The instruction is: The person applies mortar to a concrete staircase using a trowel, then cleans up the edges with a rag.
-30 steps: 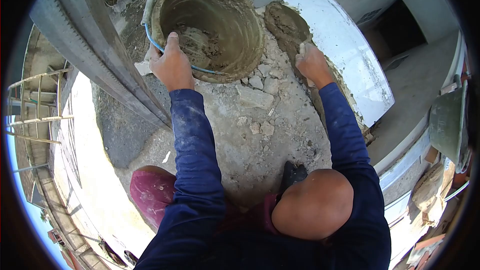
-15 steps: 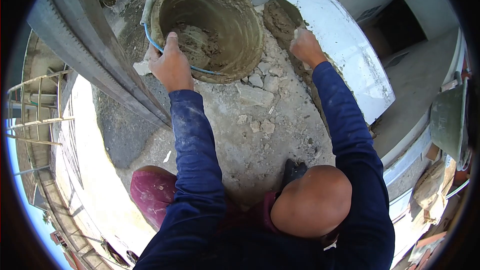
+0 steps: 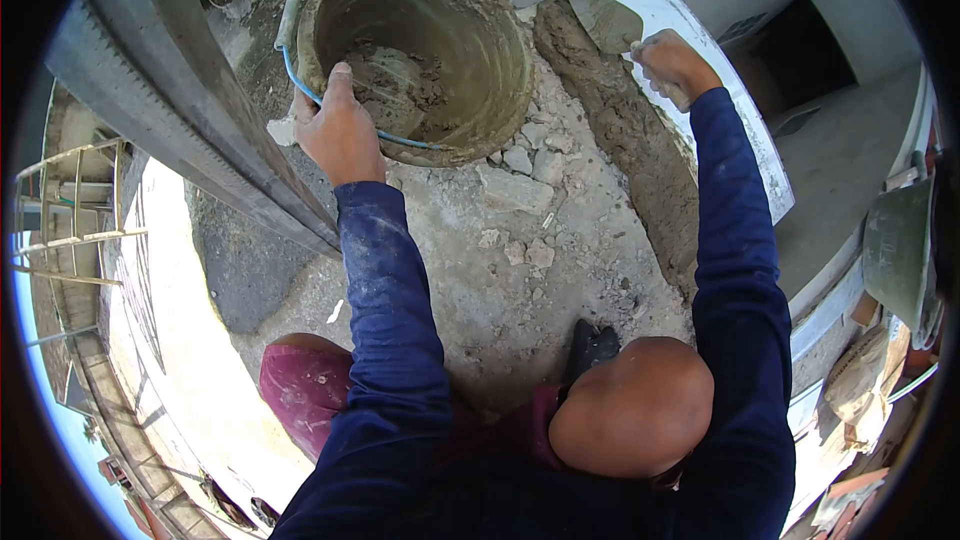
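My left hand [image 3: 340, 138] is closed around the near left rim of a mortar-coated bucket [image 3: 500, 65]. A blue wire handle [image 3: 290, 60] with a pale grip loops over the bucket's left side. Inside, some wet mortar [image 3: 405, 90] lies at the bottom. My right hand [image 3: 678, 65] is closed on the handle of a trowel. The trowel's mortar-smeared blade [image 3: 605, 22] lies over the far end of a strip of wet mortar [image 3: 635, 140]. Beside that strip is a white panel [image 3: 775, 180], partly hidden by my right forearm.
Broken rubble [image 3: 515, 185] is scattered on the concrete between the bucket and my knees. A grey metal post [image 3: 200, 90] stands close to my left arm. At the right are a dark green tub [image 3: 895, 245] and a torn paper sack [image 3: 865, 375].
My right hand has moved right with the trowel, and the blade now shows its broad face. More of the mortar strip is visible. My left hand stays on the bucket rim.
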